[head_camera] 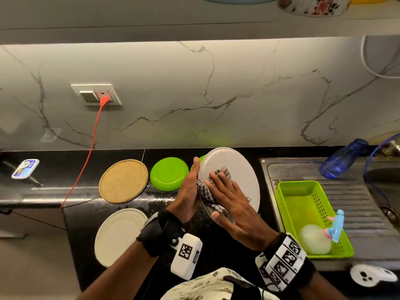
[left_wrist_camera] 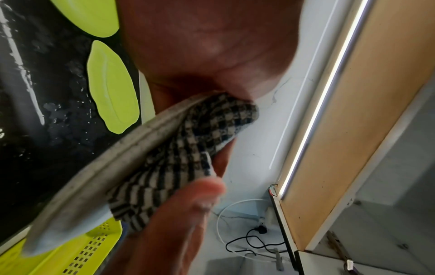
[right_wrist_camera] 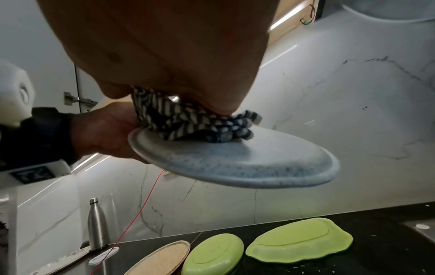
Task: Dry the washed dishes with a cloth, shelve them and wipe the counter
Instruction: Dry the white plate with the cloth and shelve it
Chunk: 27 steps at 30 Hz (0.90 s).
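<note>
A pale speckled plate [head_camera: 240,169] is held tilted above the black counter [head_camera: 216,239]. My left hand [head_camera: 190,189] grips its left rim, thumb at the front edge and fingers hidden behind it. My right hand [head_camera: 231,200] lies flat with straight fingers and presses a dark checked cloth [head_camera: 206,191] against the plate's face. In the left wrist view the cloth [left_wrist_camera: 188,145] sits bunched against the plate's rim [left_wrist_camera: 94,176]. In the right wrist view the cloth [right_wrist_camera: 188,124] is squeezed between my palm and the plate [right_wrist_camera: 247,163].
On the wet counter lie a round green plate [head_camera: 168,174], a second green dish [right_wrist_camera: 301,241] behind the held plate, a cork mat [head_camera: 123,180] and a white plate [head_camera: 119,234] near the front edge. A green basket [head_camera: 303,204] and blue bottle [head_camera: 342,159] stand on the drainboard. A red cable [head_camera: 91,152] hangs from the socket.
</note>
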Available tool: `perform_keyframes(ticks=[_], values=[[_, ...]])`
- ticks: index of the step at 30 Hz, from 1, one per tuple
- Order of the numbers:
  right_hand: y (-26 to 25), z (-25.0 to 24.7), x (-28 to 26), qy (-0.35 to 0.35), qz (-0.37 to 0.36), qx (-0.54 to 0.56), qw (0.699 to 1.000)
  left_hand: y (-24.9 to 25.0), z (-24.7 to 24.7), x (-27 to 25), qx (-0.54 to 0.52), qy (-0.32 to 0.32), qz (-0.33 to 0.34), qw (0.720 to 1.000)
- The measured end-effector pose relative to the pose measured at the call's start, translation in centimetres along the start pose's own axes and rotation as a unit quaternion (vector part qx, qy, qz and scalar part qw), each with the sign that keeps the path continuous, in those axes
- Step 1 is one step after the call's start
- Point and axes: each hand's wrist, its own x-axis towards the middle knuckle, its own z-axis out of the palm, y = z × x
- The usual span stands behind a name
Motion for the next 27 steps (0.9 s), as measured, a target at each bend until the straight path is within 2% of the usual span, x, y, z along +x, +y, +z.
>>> perform_keyframes(ticks=[3,7,12,16,18,20,22,25,27], values=[[0.6,-0.4,1.5,0.032,-0.024,-0.023,0.999,0.4,0.5,-0.6,0.011,-0.037,0.017,0.999],[1.3,-1.7,3.7,0.091,-0.03,-0.001,0.995,0.7,0.7,-0.9,0.027,-0.063,0.046,0.997],[2.6,-3.1,5.2,0.162,0.04,0.086,0.982,0.2,0.1,-1.1,0.115,-0.119,0.106,0.981],[2.8,-3.2,5.1,0.219,0.089,0.151,0.96,1.0,-0.9,-1.0,0.169,-0.174,0.119,0.963],[1.8,-3.2,4.9,0.201,0.069,0.152,0.965,1.2,-0.9,-0.8,0.159,-0.171,0.125,0.964],[0.2,-2.6,4.9,0.138,0.006,0.128,0.982,1.0,-0.6,-0.7,0.143,-0.145,0.126,0.971],[-0.6,-2.1,5.1,0.105,-0.042,0.107,0.988,1.0,-0.5,-0.5,0.162,-0.123,0.12,0.972],[0.4,-3.2,5.9,0.137,-0.052,0.077,0.986,1.0,-0.9,-0.3,0.195,-0.133,0.146,0.961],[2.2,-4.2,6.3,0.183,-0.03,0.082,0.979,1.4,-1.1,-0.5,0.212,-0.157,0.158,0.951]])
